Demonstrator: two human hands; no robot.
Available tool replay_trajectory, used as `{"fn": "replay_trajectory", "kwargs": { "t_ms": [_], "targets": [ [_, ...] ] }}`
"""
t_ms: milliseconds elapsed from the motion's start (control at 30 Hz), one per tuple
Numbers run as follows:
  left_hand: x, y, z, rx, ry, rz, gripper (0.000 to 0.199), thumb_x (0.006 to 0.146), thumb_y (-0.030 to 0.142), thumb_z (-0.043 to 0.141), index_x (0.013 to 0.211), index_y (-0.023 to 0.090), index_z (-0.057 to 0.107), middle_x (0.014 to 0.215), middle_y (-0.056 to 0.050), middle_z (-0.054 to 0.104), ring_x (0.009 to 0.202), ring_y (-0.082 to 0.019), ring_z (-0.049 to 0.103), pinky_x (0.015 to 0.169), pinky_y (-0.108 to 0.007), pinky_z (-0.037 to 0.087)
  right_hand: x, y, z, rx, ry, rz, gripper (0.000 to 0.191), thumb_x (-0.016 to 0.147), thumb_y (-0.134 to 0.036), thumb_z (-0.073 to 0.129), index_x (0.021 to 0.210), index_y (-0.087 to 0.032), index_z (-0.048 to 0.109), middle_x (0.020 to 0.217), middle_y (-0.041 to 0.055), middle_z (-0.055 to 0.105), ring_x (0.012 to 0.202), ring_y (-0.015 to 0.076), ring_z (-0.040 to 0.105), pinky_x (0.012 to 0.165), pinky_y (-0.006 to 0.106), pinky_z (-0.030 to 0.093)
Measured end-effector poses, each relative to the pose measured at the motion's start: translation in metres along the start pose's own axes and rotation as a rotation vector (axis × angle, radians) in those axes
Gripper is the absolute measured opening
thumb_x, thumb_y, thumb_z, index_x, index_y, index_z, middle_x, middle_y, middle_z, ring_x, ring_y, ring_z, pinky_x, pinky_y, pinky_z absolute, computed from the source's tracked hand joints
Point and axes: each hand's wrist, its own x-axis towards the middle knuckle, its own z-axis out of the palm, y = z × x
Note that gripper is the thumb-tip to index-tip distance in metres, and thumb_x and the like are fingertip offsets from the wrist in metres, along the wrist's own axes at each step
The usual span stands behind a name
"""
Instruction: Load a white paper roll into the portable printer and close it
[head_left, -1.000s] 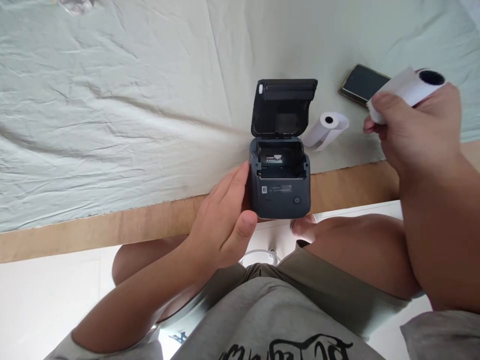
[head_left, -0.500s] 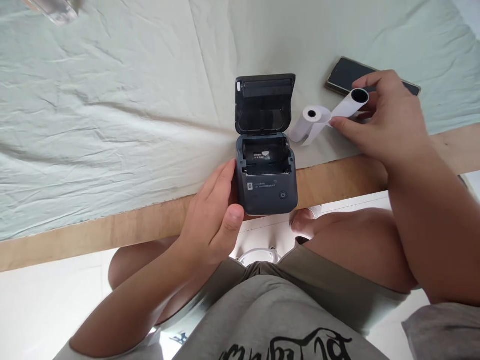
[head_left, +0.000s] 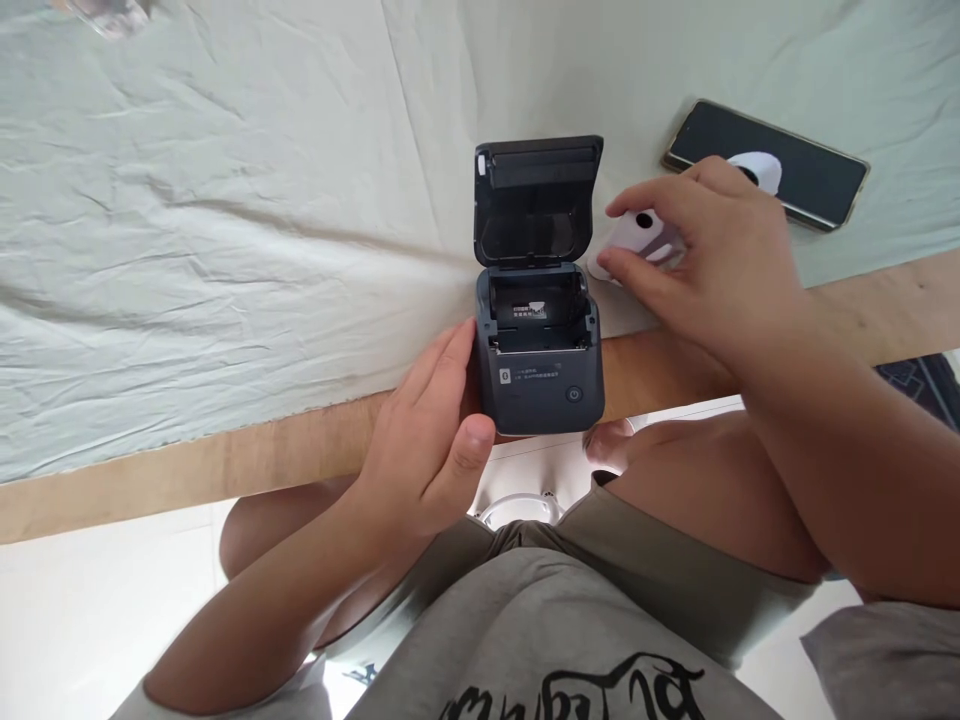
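Observation:
A dark blue-grey portable label printer (head_left: pixel 540 390) stands at the table's front edge with its black lid (head_left: pixel 534 205) raised. Its roll bay looks empty, apart from a small printed label inside. My left hand (head_left: pixel 424 430) lies along the printer's left side, fingers stretched out and thumb near the front corner. To the right of the printer, my right hand (head_left: pixel 720 250) has its thumb and fingers around a small white paper roll (head_left: pixel 634 232) with a dark core. Behind that hand, a second white roll (head_left: pixel 766 172) shows only its end, overlapping the phone in view.
A smartphone (head_left: pixel 810 165) in a case lies face up at the right, beyond my right hand. A clear item (head_left: pixel 112 15) is cut off at the top left. Pale green cloth (head_left: pixel 285 180) covers the table, leaving a bare wooden front edge (head_left: pixel 300 450).
My right hand has let go of the wider-cored roll, which now lies by the phone. It has moved left to the small roll. My left hand remains at the printer.

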Motion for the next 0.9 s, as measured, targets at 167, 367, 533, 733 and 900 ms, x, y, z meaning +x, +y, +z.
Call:
{"fn": "replay_trajectory", "kwargs": {
  "t_ms": [167, 367, 533, 733, 900],
  "targets": [
    [0.001, -0.001, 0.0, 0.025, -0.001, 0.02, 0.082, 0.116, 0.08, 0.021, 0.176, 0.029, 0.046, 0.168, -0.017, 0.064, 0.147, -0.039, 0.069, 0.116, -0.057, 0.064, -0.009, 0.005, -0.002, 0.072, 0.005, -0.119, 0.053, 0.09, -0.028, 0.073, 0.142, -0.029, 0.076, 0.122, 0.0124, 0.078, 0.11, 0.0291, 0.072, 0.1, 0.049, 0.06],
    [0.003, -0.004, 0.0, 0.063, 0.004, 0.055, 0.084, 0.116, 0.081, 0.017, 0.176, 0.029, 0.044, 0.167, -0.016, 0.064, 0.149, -0.037, 0.067, 0.116, -0.054, 0.063, -0.01, 0.014, 0.012, 0.116, -0.053, -0.15, 0.051, 0.094, -0.034, 0.076, 0.145, -0.034, 0.072, 0.127, 0.0121, 0.076, 0.116, 0.0308, 0.07, 0.105, 0.051, 0.06],
    [0.001, -0.005, 0.0, 0.054, 0.004, 0.059, 0.082, 0.117, 0.078, 0.021, 0.179, 0.028, 0.042, 0.172, -0.017, 0.06, 0.153, -0.038, 0.065, 0.118, -0.056, 0.063, -0.011, 0.008, 0.007, 0.205, -0.008, -0.12, 0.055, 0.092, -0.027, 0.075, 0.146, -0.032, 0.068, 0.129, 0.0113, 0.075, 0.109, 0.026, 0.073, 0.096, 0.044, 0.064],
    [-0.001, -0.007, -0.001, 0.064, -0.019, 0.057, 0.083, 0.118, 0.077, 0.022, 0.178, 0.023, 0.041, 0.174, -0.019, 0.058, 0.158, -0.036, 0.061, 0.125, -0.053, 0.058, -0.022, -0.01, -0.003, 0.406, 0.31, -0.284, 0.046, 0.084, -0.026, 0.078, 0.129, -0.028, 0.07, 0.119, 0.0069, 0.075, 0.099, 0.0231, 0.075, 0.079, 0.039, 0.059],
    [-0.002, -0.012, 0.002, 0.196, -0.028, 0.099, 0.08, 0.118, 0.069, 0.038, 0.177, 0.015, 0.037, 0.173, -0.025, 0.058, 0.159, -0.038, 0.061, 0.124, -0.055, 0.059, -0.026, -0.039, -0.005, 0.295, 0.216, -0.365, 0.016, 0.1, -0.03, 0.07, 0.115, -0.031, 0.077, 0.111, 0.0031, 0.086, 0.099, 0.0244, 0.082, 0.088, 0.043, 0.065]
  ]
}}
